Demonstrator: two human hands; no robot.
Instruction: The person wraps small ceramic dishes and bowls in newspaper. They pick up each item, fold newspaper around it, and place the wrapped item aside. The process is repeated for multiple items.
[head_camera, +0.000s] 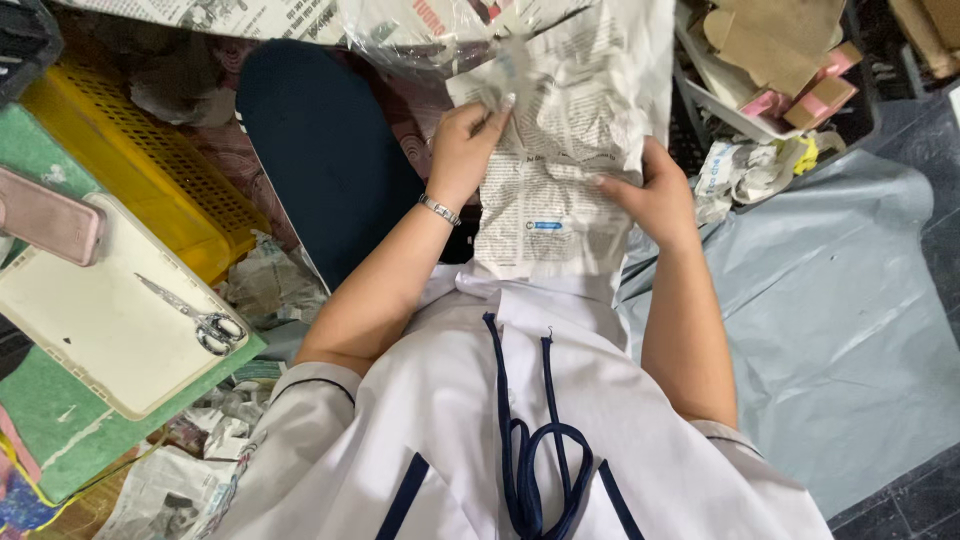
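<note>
1. Landmark: the newspaper sheet (560, 160) lies in the lap, directly ahead of the torso, its long axis running away from the body; both hands sit on it.
2. Far left of the sheet: a pale tray (90, 320) carries scissors (200, 320) and a pink phone (45, 215), well apart from either hand. Beside it sits a yellow crate (140, 160).
3. Left hand (465, 145), with a wrist bracelet (438, 209), is clenched on the sheet's upper left edge, pinching crumpled paper.
4. Right hand (655, 195) grasps the sheet's right edge, fingers curled over it, lower down than the left.
5. Right of the sheet: a grey plastic sheet (830, 290) covers the floor; pink boxes (815, 95) rest in a basket beyond.
</note>
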